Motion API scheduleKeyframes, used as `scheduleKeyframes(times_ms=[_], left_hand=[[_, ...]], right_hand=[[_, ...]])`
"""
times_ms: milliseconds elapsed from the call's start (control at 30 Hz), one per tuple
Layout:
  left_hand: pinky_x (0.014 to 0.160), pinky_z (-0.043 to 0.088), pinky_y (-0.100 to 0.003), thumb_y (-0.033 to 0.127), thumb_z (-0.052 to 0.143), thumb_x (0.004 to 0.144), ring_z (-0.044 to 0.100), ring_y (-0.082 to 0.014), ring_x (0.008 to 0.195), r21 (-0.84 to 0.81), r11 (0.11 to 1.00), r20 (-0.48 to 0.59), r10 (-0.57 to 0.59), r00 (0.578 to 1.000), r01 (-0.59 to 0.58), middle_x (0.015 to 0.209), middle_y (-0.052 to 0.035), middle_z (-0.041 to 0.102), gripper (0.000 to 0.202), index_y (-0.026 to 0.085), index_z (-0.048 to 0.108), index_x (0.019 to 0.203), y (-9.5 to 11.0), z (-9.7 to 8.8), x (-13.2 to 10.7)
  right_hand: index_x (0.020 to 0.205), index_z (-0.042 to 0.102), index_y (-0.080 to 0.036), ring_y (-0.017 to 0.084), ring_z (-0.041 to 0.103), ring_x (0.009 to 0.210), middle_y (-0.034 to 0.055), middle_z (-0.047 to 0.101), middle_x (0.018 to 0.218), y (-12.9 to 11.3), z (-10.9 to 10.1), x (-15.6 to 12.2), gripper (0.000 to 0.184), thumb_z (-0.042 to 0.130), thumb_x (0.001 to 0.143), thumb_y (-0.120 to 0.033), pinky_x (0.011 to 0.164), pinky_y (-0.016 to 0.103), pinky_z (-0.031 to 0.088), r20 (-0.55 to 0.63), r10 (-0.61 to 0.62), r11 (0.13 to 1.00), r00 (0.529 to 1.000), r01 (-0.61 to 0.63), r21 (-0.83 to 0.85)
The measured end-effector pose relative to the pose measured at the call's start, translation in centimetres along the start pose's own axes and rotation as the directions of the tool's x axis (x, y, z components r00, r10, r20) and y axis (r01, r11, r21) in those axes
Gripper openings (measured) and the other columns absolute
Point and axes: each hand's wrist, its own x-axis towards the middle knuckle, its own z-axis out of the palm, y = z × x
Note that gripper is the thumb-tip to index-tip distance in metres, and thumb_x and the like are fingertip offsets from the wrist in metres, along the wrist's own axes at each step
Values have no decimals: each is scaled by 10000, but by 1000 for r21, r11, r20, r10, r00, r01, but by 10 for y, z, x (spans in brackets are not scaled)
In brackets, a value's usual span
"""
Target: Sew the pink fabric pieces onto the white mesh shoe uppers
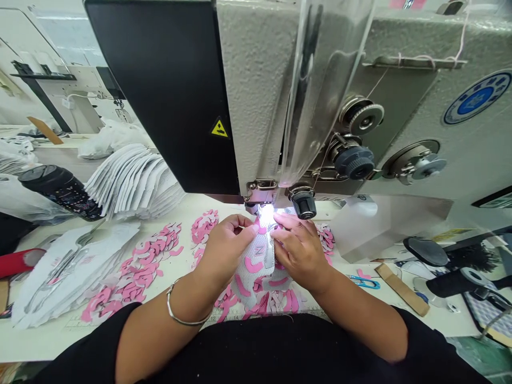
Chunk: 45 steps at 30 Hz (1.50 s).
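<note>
My left hand [228,250] and my right hand [300,250] hold a white mesh shoe upper [258,272] from both sides, just below the lit presser foot [262,205] of a grey industrial sewing machine [256,96]. The upper bears pink curved overlays and a silver N-shaped logo. My fingertips pinch its far edge, and the needle area is hidden by glare. Loose pink-and-white cut pieces [204,226] lie around my hands. A metal bangle [184,309] circles my left wrist.
A stack of white uppers [134,184] and more stacked uppers [72,272] lie to the left, beside a pink pile [140,277]. A black bottle [60,192] lies behind them. Blue-handled snips [365,282] and a cardboard strip [400,288] lie to the right.
</note>
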Motion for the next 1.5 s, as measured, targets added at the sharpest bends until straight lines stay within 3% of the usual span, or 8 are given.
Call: scheduleKeyframes(times_ms=[167, 733, 1133, 1333, 1500], left_hand=[[592, 442, -260, 379, 703, 745, 597, -163, 675, -17, 1000, 36, -18, 999, 19, 778, -21, 656, 216, 187, 645, 826, 0, 0, -1], [592, 399, -253, 341, 685, 743, 494, -143, 650, 164, 985, 100, 29, 995, -45, 728, 4, 585, 152, 202, 623, 744, 1, -9, 1], [580, 408, -251, 369, 684, 743, 505, -142, 638, 118, 993, 126, 13, 992, -28, 710, 4, 575, 178, 198, 636, 738, 3, -9, 1], [589, 421, -252, 374, 720, 726, 537, -146, 656, 60, 998, 110, -3, 994, -4, 716, 1, 593, 202, 189, 638, 730, 2, -7, 1], [602, 421, -254, 359, 714, 736, 536, -144, 663, 52, 999, 115, -3, 993, -3, 716, 4, 588, 192, 188, 626, 735, 2, -7, 2]], right_hand=[[1201, 634, -309, 244, 599, 1158, 67, 643, 1167, 2, 1, -2, 399, 625, 863, -99, 979, 450, 488, 17, -18, 1000, 1000, 18, -14], [1080, 696, -296, 235, 594, 1091, 61, 636, 1101, -4, -1, -3, 338, 610, 843, -71, 951, 438, 483, 4, 5, 1000, 1000, -5, -16], [1104, 678, -303, 239, 607, 1074, 61, 639, 1116, -5, -1, -2, 360, 612, 842, -65, 906, 432, 502, -17, 2, 1000, 1000, -2, 1], [1167, 574, -223, 251, 636, 1072, 88, 690, 1076, -5, -2, -1, 338, 648, 856, -113, 937, 446, 508, -41, 31, 999, 999, -29, 42], [1151, 616, -273, 239, 640, 1064, 66, 676, 1086, -4, -3, 0, 327, 637, 866, -115, 917, 437, 519, -36, 6, 1000, 999, -6, 10]])
